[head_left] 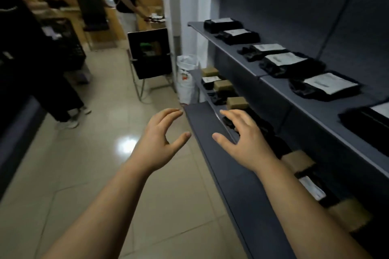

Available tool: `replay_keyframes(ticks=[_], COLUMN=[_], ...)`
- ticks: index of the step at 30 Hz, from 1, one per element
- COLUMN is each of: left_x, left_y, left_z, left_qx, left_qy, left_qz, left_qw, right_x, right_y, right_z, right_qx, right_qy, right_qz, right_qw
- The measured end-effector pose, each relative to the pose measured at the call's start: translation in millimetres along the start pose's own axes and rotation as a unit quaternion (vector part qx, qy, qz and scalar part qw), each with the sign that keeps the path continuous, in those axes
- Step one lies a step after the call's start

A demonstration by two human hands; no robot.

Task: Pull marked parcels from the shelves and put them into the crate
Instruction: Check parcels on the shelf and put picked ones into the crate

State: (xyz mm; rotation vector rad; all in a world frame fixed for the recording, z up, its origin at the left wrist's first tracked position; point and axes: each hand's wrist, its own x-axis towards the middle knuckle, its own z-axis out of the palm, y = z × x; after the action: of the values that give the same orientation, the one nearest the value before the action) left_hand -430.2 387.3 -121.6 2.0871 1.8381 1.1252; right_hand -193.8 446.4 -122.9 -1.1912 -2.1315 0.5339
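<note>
Reference point for everything: the dark grey metal shelf unit [237, 176] filling the right of the view.

Far left of the shelf unit, a black slatted plastic crate [63, 42] sits raised at the left edge; we can't tell what it rests on. Someone in dark trousers [61, 99] stands just below it. Between crate and shelf unit, a black folding chair [150, 54] stands on the beige glossy tiled floor [84, 174]; a white printed sack [186, 79] leans at the unit's far end.

Our left hand [160, 141] hovers over the floor just left of the shelf unit's front lip, palm inward, fingers curled and spread from the thumb, holding nothing. Our right hand [245, 139] is above the unit's lower shelf edge, fingers splayed wide, also empty, not touching any parcel that we can see.

Task items are all on the unit. Top shelf: a row of black soft parcels with white printed labels [282, 61] running from far end to near end, each apart from the next. Lower shelf: more black parcels mixed with tan cardboard boxes [236, 102], the closest box just beyond our right fingertips. Label text is too blurred to read, so we can't tell which parcels are marked.
</note>
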Motion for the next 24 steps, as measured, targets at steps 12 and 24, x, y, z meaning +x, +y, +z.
replay_keyframes(ticks=[12,24], left_x=[139.1,293.2], left_y=[-178.3,-303.0], left_z=[-25.9,1.9], left_qx=[-0.008,-0.025], left_qy=[0.043,-0.006], left_qz=[-0.032,-0.022], left_qw=[0.999,0.999], right_x=[217.1,384.1], right_y=[-6.8,43.7], right_z=[116.6,188.3], right_qx=[0.007,-0.008], right_qy=[-0.033,-0.02], right_qz=[-0.038,0.02], right_qw=[0.999,1.0])
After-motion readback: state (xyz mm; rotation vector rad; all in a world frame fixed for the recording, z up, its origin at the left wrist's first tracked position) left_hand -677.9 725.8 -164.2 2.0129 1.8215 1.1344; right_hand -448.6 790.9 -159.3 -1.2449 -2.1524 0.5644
